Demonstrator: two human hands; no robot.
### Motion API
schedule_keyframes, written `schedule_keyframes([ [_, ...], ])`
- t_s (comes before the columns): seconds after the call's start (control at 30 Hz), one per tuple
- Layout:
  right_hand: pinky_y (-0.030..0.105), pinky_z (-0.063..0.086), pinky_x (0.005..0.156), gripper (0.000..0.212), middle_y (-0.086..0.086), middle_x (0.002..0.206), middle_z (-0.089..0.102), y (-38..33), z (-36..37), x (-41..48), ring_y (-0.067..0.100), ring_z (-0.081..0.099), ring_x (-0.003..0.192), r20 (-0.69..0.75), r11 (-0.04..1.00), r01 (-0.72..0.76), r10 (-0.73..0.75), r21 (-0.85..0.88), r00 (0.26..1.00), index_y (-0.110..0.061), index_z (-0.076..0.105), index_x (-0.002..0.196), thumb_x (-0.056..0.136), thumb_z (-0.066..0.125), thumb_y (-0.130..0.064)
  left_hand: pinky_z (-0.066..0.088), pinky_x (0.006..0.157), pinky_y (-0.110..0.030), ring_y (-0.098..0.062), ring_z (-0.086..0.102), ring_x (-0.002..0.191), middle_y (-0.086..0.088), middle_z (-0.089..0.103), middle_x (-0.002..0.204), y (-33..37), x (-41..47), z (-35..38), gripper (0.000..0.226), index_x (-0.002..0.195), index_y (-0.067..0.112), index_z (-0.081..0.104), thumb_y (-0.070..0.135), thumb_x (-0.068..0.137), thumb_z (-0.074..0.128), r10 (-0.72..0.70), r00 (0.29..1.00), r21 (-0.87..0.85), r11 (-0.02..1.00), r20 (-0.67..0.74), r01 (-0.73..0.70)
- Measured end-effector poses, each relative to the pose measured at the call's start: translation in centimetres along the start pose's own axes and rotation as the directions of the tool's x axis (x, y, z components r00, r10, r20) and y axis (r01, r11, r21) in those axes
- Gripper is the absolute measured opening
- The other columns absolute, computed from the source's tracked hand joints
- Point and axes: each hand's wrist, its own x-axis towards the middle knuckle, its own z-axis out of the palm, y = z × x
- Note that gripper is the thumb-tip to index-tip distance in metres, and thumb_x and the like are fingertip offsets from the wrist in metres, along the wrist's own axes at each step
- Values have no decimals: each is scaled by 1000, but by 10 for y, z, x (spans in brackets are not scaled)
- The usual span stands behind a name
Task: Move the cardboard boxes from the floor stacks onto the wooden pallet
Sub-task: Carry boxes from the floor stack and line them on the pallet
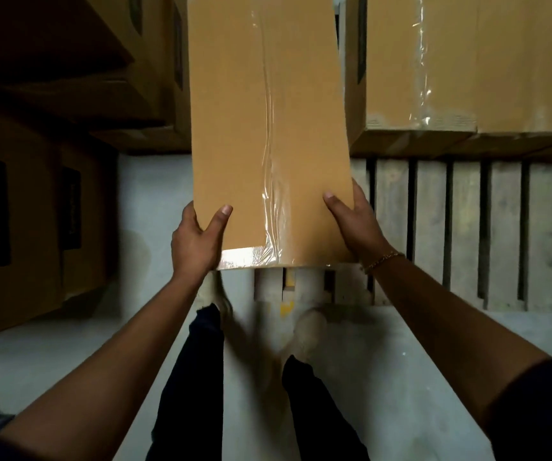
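Observation:
I carry a long brown cardboard box in front of me, its top sealed with clear tape down the middle. My left hand grips its near left corner, thumb on top. My right hand grips the near right corner, thumb on top, a chain bracelet on the wrist. The box hangs over the grey floor and the left edge of the wooden pallet. On the pallet's far side sits a taped cardboard box. My fingers under the carried box are hidden.
Dark stacks of cardboard boxes stand on the floor at the left, with more boxes behind them. My feet stand on the grey floor just before the pallet's near left corner.

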Motion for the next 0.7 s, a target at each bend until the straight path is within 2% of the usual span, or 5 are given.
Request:
schedule_keyframes([
  [0.13, 46, 47, 110, 73, -10, 142, 59, -21, -5, 61, 12, 57, 127, -56, 999, 22, -24, -30, 998, -34, 42, 152, 88, 64, -63, 54, 92, -42, -24, 64, 106, 5, 65, 114, 25, 61, 23, 57, 132, 20, 54, 63, 94, 58, 55, 998, 1, 998, -4, -55],
  [0.3, 46, 46, 111, 86, -8, 139, 61, -37, -2, 155, 14, 57, 128, -182, 990, 98, -115, -100, 977, -29, 51, 145, 74, 63, -76, 52, 93, -39, -19, 63, 107, 14, 61, 105, 48, 158, 61, 48, 121, 26, 59, 65, 91, 60, 135, 991, -17, 991, -17, -135],
  [0.47, 41, 41, 114, 90, -3, 147, 56, -47, -2, 236, 19, 52, 135, -230, 967, 126, -177, -223, 957, -25, 46, 150, 77, 56, -77, 53, 94, -41, -22, 63, 107, 6, 66, 110, 66, 238, 98, 57, 123, 23, 60, 69, 90, 58, 201, 980, 4, 980, -10, -201],
  [0.57, 37, 41, 113, 76, 0, 149, 54, -41, -2, 276, 25, 49, 137, -242, 944, 147, -223, -296, 944, -23, 43, 151, 90, 56, -66, 54, 92, -42, -22, 62, 102, 6, 62, 104, 65, 275, 120, 59, 121, 21, 59, 71, 89, 56, 214, 977, 15, 977, 0, -214],
  [0.7, 37, 44, 108, 71, 3, 146, 57, -26, 0, 311, 27, 53, 133, -241, 920, 159, -255, -357, 936, -19, 44, 148, 93, 56, -62, 51, 85, -35, -20, 61, 99, 4, 63, 108, 58, 301, 144, 55, 122, 20, 60, 66, 92, 57, 229, 973, 14, 973, -4, -229],
])
